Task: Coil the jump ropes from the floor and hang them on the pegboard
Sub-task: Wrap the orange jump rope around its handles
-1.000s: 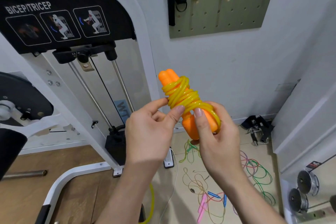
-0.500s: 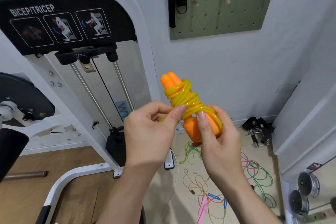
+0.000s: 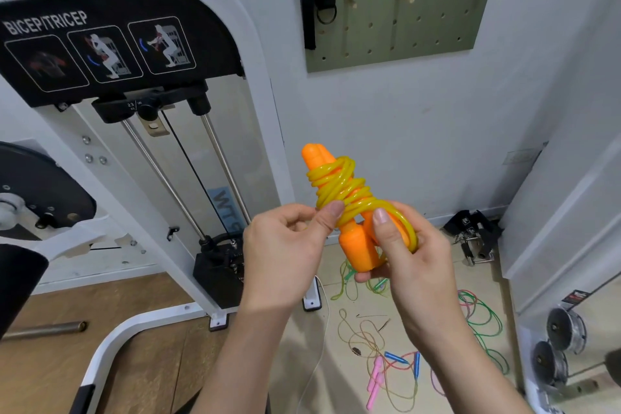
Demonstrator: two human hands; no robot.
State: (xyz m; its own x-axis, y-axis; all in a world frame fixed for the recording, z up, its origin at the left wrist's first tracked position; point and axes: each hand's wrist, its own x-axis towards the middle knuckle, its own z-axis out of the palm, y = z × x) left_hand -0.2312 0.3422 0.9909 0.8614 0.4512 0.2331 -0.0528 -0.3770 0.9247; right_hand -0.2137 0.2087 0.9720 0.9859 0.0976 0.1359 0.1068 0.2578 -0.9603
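My right hand (image 3: 413,265) grips the orange handles (image 3: 356,245); left hand (image 3: 282,252) pinches the yellow cord (image 3: 339,185) wrapped round them. Pegboard (image 3: 420,10) on the wall above.

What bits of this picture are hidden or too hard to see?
Head view only:
Loose end of the yellow rope: hidden in the left hand.
Orange handles: partly covered by the right hand.
Pegboard: top cut off by the picture's edge.
Floor ropes: partly behind the forearms, too tangled to count.
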